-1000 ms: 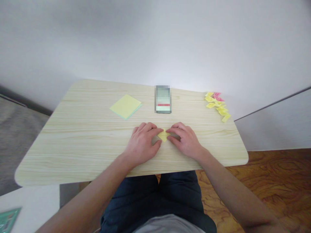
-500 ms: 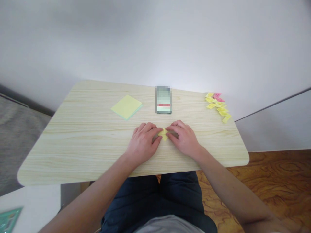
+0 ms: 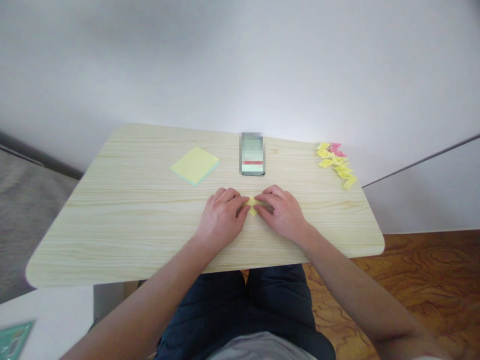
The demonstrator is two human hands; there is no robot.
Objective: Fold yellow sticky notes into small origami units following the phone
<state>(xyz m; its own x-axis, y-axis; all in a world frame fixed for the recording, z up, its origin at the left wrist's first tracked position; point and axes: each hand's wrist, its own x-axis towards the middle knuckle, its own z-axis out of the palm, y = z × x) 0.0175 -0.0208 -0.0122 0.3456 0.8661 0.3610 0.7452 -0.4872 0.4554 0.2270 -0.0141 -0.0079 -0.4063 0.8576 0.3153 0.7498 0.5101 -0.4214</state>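
Note:
A small folded piece of yellow paper [image 3: 252,206] is between my two hands, low over the table near its front. My left hand [image 3: 224,215] pinches its left side between thumb and forefinger. On the opposite side, my right hand [image 3: 281,211] grips the paper with thumb and fingertips. The fingers cover both side edges, so only the middle and the lower point of the paper show. Fine creases are too small to make out.
A stack of square paper [image 3: 195,166], yellow above green, lies at the back left of the wooden table [image 3: 123,215]. A phone [image 3: 252,154] with a blurred screen lies at the back middle. Several folded yellow paper pieces [image 3: 344,172] and pink ones [image 3: 338,149] sit at the back right.
The fingertips of both hands have shifted very slightly, and a bit less of the yellow paper shows between them. Everything else stays in place.

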